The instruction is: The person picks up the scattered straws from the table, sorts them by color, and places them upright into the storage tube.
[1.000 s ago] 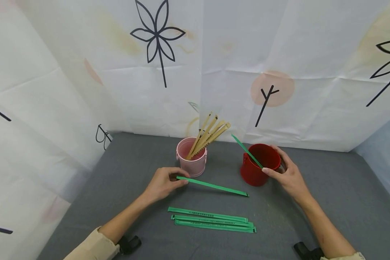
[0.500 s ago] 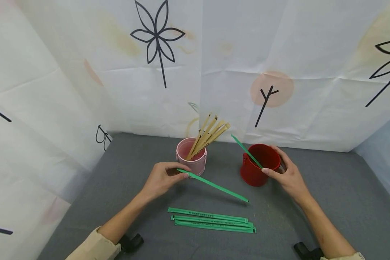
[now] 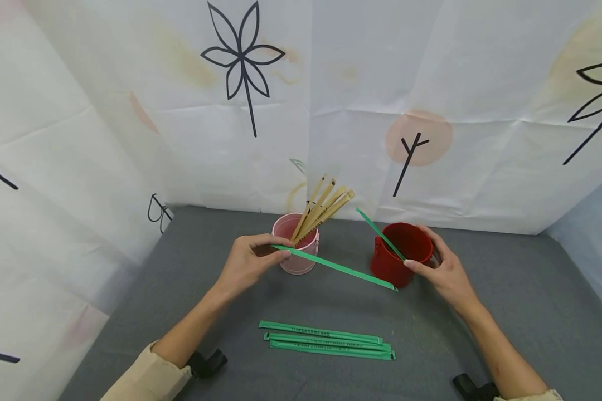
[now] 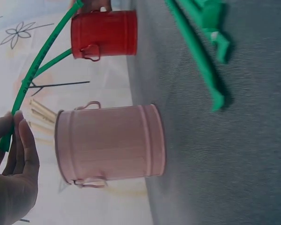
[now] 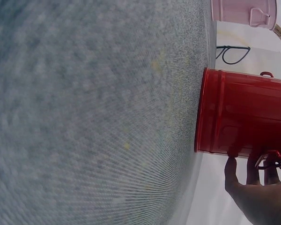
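My left hand [image 3: 253, 260] pinches one end of a long green wrapped straw [image 3: 348, 271] between thumb and fingers. Held above the table, the straw slants down to the right, overlapping the front of the pink bucket [image 3: 296, 264] in the head view. My right hand [image 3: 443, 264] grips the red bucket [image 3: 391, 271], with fingers around its right side and thumb at the front rim. Another green wrapped straw [image 3: 378, 231] leans out of the red bucket toward the back left. Several tan wrapped straws [image 3: 326, 203] stand tilted in the pink bucket.
Several green wrapped straws [image 3: 326, 340] lie side by side on the grey tabletop [image 3: 221, 345] near the front. A white printed cloth [image 3: 351, 139] hangs behind the table and along its sides.
My left hand has risen and moved back with the green wrapped straw, whose far end first dipped, then swung up toward the red bucket. My right hand and the buckets stay in place.
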Tool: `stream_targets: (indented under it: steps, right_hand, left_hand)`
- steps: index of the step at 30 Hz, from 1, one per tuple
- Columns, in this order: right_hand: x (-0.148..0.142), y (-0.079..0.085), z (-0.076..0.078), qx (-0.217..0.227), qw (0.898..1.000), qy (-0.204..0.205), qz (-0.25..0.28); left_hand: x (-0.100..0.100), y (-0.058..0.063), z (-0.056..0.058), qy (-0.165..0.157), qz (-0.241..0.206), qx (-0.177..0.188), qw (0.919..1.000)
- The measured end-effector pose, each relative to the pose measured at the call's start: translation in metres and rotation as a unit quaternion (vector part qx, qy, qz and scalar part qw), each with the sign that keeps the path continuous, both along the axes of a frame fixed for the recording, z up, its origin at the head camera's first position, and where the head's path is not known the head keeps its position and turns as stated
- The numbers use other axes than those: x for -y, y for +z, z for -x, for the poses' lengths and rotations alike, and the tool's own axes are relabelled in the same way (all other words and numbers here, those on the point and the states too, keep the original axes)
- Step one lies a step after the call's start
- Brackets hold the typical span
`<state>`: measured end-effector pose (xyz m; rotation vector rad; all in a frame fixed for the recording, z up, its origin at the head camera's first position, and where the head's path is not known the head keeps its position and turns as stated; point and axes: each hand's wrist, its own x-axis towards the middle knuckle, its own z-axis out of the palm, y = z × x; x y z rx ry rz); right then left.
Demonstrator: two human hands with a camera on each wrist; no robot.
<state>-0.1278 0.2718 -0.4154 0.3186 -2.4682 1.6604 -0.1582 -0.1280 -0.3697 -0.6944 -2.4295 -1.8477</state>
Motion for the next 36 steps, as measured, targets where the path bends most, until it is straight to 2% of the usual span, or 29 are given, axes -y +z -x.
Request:
stream_targets:
  steps: [3,9,15,20,25,36]
  right_hand:
    - [0.0,-0.001,0.0,0.0,1.0,0.0,0.001]
    - [0.001,-0.003,0.001,-0.002,1.0,0.007,0.016]
    - [0.001,-0.002,0.002,-0.002,1.0,0.008,0.024]
    - [0.001,-0.001,0.003,0.002,1.0,0.01,0.023]
    - [0.001,-0.002,0.003,0.001,1.0,0.009,0.016]
    - [-0.002,-0.004,0.001,0.0,1.0,0.004,0.022]
  left_hand:
    - [-0.002,0.005,0.003,0.001,-0.008,-0.004,1.0]
    - [-0.01,0.015,0.011,-0.012,-0.055,0.005,0.9984]
    - [-0.02,0.022,0.021,-0.006,-0.058,-0.025,0.998]
    - [-0.028,0.022,0.03,0.012,-0.034,-0.042,0.9985]
    - [-0.034,0.018,0.037,0.017,-0.029,-0.046,0.9984]
    - [-0.05,0.016,0.046,-0.001,-0.033,-0.081,0.9962]
